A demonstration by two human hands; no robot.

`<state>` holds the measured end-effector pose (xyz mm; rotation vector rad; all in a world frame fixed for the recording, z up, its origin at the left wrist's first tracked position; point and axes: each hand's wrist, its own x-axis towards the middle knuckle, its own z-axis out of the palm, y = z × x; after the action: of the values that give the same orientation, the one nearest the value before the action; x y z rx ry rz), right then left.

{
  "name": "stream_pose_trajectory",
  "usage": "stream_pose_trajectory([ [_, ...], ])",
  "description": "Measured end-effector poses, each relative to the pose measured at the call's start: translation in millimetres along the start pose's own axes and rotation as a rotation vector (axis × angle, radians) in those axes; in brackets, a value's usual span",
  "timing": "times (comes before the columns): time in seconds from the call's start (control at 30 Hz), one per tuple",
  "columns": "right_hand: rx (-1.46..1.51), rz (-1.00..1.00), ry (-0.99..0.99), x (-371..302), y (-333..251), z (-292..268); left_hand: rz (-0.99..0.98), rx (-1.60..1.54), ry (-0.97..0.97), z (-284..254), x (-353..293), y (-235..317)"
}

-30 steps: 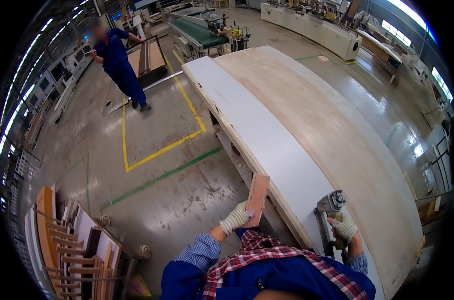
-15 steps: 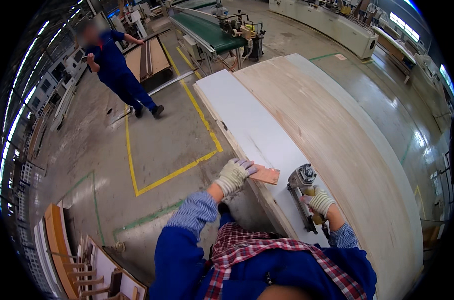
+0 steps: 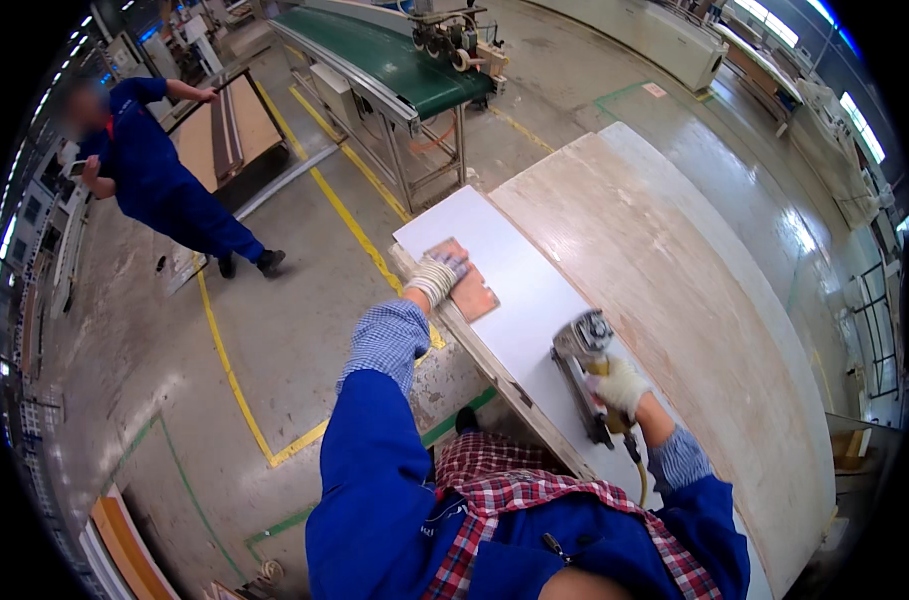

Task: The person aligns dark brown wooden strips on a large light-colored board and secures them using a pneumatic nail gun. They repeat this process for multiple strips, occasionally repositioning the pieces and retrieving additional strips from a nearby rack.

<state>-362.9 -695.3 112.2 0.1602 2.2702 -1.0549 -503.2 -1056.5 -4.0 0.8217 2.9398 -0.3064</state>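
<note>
My left hand (image 3: 437, 276), in a pale work glove, has its fingers closed over a thin flat piece of orange-brown board (image 3: 474, 294) at the left edge of a white panel (image 3: 522, 262). The board piece lies flat or nearly so on the panel. A nail gun (image 3: 582, 338) with a grey metal head and a dark magazine is gripped in my gloved right hand (image 3: 620, 386). The gun is over the white strip, nearer to me than the board piece and apart from it. A yellowish hose (image 3: 638, 468) runs from its handle end.
Wide pale wood sheets (image 3: 674, 290) lie to the right of the white panel. Beyond the stack stands a green belt conveyor (image 3: 374, 62). At the far left a person in blue workwear (image 3: 164, 160) stands near a cart with brown boards (image 3: 242, 125). Yellow lines (image 3: 219, 350) mark the floor.
My left hand has carried the board piece farther from me along the panel's left edge and turned it. The nail gun has shifted slightly away from me, still in my right hand. The view has shifted.
</note>
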Motion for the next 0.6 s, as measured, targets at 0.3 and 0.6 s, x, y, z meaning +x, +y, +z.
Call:
stream_pose_trajectory([
  [0.3,0.029,-0.018,-0.086,178,-164,39,-0.094,-0.32,-0.098,9,-31,-46],
  [0.6,-0.01,-0.016,-0.279,186,-221,52,-0.147,-0.391,-0.046,2,-20,-53],
])
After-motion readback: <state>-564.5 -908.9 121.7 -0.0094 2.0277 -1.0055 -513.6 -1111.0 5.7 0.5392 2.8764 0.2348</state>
